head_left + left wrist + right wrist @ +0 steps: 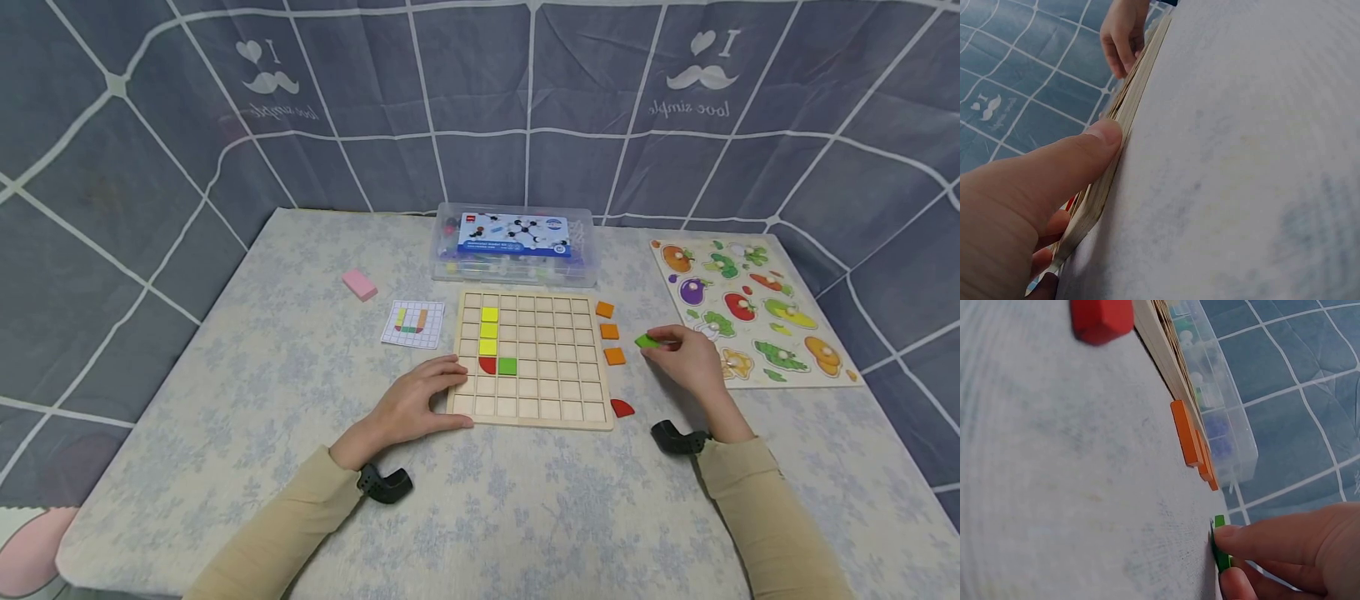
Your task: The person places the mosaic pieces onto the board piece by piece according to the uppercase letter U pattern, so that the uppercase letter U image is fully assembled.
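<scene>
A wooden grid board (555, 358) lies on the table with three yellow squares (489, 331), a red quarter-circle piece (487, 365) and a green square (507, 367) in its cells. My left hand (412, 402) rests at its front left corner, fingers spread along the left side. The thumb (1079, 156) lies straight against the front edge. To the right of the board, my right hand (688, 360) pinches a green tile (1220, 544) between thumb and fingers, close over the table. Three orange squares (610, 332) and another red quarter-circle piece (622, 407) lie between that hand and the board.
A pattern card (414, 324) with a coloured U shape and a pink block (360, 284) lie left of the board. Behind it stands a clear plastic case (513, 267) with a molecule-kit label. A vegetable puzzle board (750, 308) lies at the right, just beyond my right hand.
</scene>
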The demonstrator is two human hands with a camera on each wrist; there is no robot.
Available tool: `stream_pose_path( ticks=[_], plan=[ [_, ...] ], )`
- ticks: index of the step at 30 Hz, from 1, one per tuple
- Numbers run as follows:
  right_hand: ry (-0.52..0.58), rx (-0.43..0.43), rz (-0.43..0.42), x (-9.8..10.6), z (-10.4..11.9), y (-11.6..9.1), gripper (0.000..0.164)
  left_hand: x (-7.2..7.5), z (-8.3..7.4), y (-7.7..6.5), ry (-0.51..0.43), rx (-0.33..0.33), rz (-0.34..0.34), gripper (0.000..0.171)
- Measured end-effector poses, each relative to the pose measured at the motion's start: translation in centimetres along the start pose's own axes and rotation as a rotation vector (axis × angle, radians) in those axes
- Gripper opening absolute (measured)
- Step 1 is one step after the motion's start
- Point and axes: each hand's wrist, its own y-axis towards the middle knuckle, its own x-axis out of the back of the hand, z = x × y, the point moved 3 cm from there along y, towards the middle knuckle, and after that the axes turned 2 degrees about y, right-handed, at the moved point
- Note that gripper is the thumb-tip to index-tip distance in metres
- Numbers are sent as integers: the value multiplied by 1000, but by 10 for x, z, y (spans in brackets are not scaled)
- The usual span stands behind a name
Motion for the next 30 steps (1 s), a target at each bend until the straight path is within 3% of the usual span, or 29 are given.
stream_pose_path(
  ticks=[20, 30],
  plan=[
    [45, 12, 61, -3, 16, -4, 36, 0, -1, -1, -5, -2, -5, 64],
    [83, 87, 115, -15, 38, -11, 34, 1, -1, -1, -10, 2, -5, 64]
  ],
)
